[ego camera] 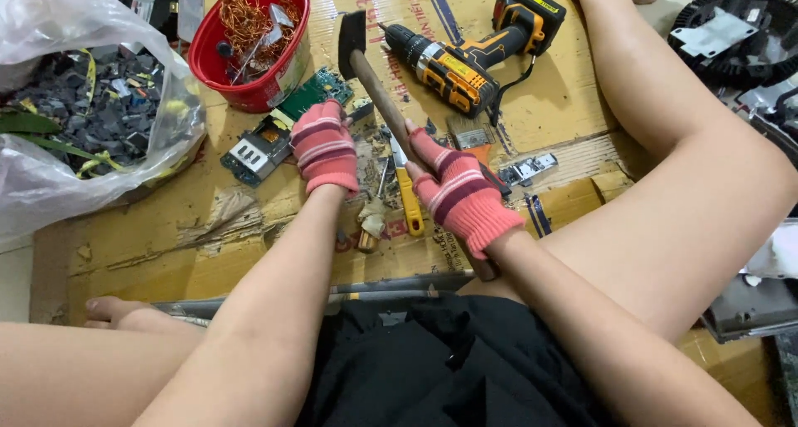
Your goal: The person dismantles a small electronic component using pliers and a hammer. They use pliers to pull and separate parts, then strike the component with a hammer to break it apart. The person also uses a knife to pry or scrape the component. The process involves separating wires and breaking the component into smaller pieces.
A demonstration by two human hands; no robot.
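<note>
My right hand [461,190], in a pink striped fingerless glove, grips the wooden handle of a hammer [374,86]. The hammer's black head points up and away, near the red bowl. My left hand [324,148], in a matching glove, presses down on a green circuit board [320,90] beside a second board with a metal heat sink [258,151]. Between my hands lies a yellow-handled tool [409,198] among small broken bits.
A red bowl [287,65] holds copper wire. A yellow-black cordless drill [474,53] lies behind the hammer. A clear plastic bag [58,186] of dark scrap sits at left. Flattened cardboard [565,94] covers the floor. Black plastic parts [731,36] lie at right.
</note>
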